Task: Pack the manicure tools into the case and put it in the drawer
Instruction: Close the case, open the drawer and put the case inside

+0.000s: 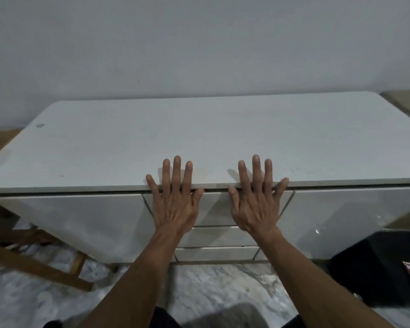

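Observation:
A low white cabinet [199, 138] stands against the wall with a stack of closed drawers in its middle. The top drawer [217, 209] has its front flush with the cabinet. My left hand [173, 202] and my right hand [256, 204] are both held flat with fingers spread, over the cabinet's front edge and the top drawer front. Neither hand holds anything. No manicure tools or case are in view.
A wooden chair frame [33, 252] stands at the left on the marble floor [211, 292]. A black object [384, 263] with a red and white pack on it sits at the lower right. The plain wall [199, 43] is behind the cabinet.

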